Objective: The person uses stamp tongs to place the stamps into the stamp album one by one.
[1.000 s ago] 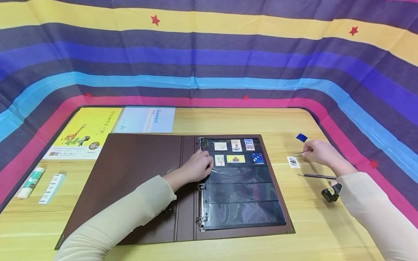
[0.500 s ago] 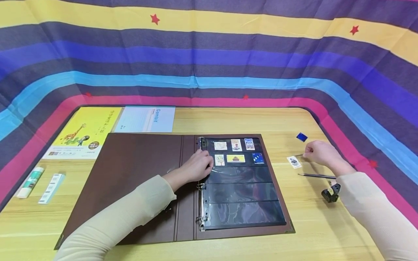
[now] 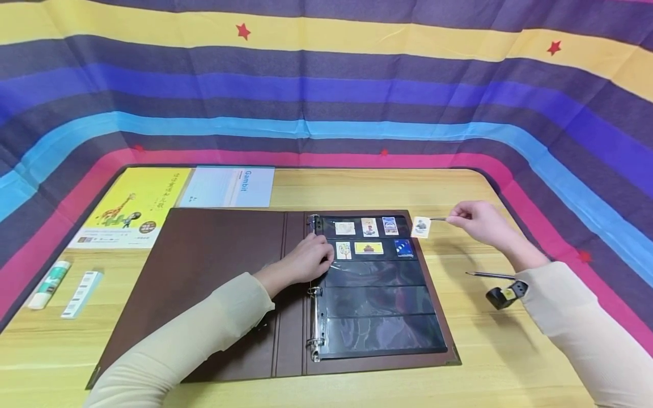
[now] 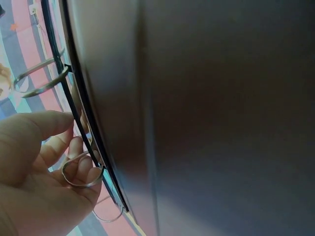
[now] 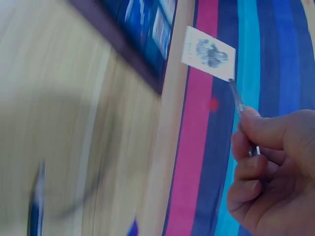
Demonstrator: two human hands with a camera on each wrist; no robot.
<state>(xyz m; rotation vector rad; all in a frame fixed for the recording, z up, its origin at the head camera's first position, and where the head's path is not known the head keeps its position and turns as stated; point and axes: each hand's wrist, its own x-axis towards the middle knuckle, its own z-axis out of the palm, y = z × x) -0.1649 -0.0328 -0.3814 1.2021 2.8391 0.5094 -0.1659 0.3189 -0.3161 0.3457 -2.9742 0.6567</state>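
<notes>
My right hand (image 3: 479, 226) pinches a pair of metal tweezers (image 5: 238, 98). A white stamp with a grey picture (image 3: 420, 227) hangs from the tweezers' tips, raised by the right edge of the open stamp album (image 3: 224, 243). In the right wrist view, one corner of that stamp (image 5: 209, 53) is in the tips. Near the album's rings, my left hand (image 3: 306, 259) grips the inner edge of the black pocket page (image 3: 377, 300); the left wrist view has the thumb (image 4: 54, 123) against this edge. Several stamps (image 3: 368, 247) fill parts of the top two rows.
A pencil (image 3: 490, 275) and a small black object with a yellow label (image 3: 505, 294) are below my right hand. To the left are a glue stick (image 3: 49, 285), a white strip (image 3: 81, 294), a yellow book (image 3: 138, 204) and a Gambit notebook (image 3: 229, 187).
The grey-pictured stamp has been lifted off the table with the tweezers and moved left to the album's edge. My right hand now covers the blue stamp's place. My left hand stays put.
</notes>
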